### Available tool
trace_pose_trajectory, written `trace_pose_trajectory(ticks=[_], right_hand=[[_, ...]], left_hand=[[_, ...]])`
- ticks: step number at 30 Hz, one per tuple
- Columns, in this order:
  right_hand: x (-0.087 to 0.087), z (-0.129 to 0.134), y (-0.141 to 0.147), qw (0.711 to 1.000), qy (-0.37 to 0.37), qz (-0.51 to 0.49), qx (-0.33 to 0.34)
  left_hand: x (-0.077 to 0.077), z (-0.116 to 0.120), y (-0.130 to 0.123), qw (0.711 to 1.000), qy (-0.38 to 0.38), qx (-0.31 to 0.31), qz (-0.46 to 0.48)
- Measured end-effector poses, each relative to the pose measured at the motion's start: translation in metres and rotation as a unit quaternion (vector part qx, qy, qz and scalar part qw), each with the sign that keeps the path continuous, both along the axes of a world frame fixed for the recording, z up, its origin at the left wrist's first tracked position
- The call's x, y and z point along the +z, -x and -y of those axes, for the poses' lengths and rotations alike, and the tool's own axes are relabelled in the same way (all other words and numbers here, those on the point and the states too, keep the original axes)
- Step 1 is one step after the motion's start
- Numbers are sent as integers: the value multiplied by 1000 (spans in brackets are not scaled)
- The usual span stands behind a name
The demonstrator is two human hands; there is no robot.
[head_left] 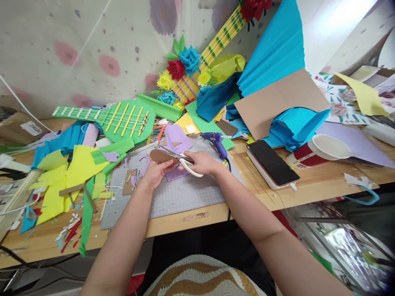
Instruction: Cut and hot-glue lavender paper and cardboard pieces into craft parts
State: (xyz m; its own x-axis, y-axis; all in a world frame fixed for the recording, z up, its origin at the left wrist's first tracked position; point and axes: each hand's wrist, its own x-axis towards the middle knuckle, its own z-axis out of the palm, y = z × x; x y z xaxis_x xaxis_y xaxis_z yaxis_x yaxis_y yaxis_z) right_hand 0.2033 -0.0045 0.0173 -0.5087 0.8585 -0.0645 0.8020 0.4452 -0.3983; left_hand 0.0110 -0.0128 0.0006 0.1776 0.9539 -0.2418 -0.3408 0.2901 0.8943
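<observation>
My left hand [155, 172] pinches a rounded piece of brown cardboard [161, 156] over the mat. My right hand [202, 163] grips white-handled scissors [190, 167], whose blades meet the cardboard's right edge. Beneath both hands lies a piece of purple paper [177, 137] on the grey cutting mat [188, 200]. A brown cardboard offcut with purple scraps [129, 183] rests on the mat left of my left hand. Just beyond my right hand is a purple glue gun [216, 142].
A green paper guitar [128, 121] lies back left; a yellow guitar with paper flowers [188, 84] leans on the wall. At right are a phone [273, 162] and a paper cup [321, 150]. Yellow crepe paper [83, 160] and scraps cover the left side. Thin wires [251, 174] lie beside the phone.
</observation>
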Motion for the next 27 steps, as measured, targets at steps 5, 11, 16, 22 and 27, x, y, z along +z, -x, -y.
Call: trace_pose_trajectory(ticks=[5, 11, 16, 22, 27], right_hand=[[0, 1, 1, 1000, -18, 13, 3], [-1, 0, 0, 999, -32, -3, 3], [0, 0, 0, 999, -35, -19, -1], [2, 1, 0, 999, -19, -38, -8], [4, 1, -2, 999, -18, -36, -16]], left_hand=[[0, 1, -2, 1000, 12, -1, 3], [-1, 1, -1, 1000, 7, -6, -9], [-1, 0, 1, 1000, 8, -8, -10], [-1, 0, 2, 1000, 17, -17, -12], [-3, -1, 3, 999, 10, -21, -22]])
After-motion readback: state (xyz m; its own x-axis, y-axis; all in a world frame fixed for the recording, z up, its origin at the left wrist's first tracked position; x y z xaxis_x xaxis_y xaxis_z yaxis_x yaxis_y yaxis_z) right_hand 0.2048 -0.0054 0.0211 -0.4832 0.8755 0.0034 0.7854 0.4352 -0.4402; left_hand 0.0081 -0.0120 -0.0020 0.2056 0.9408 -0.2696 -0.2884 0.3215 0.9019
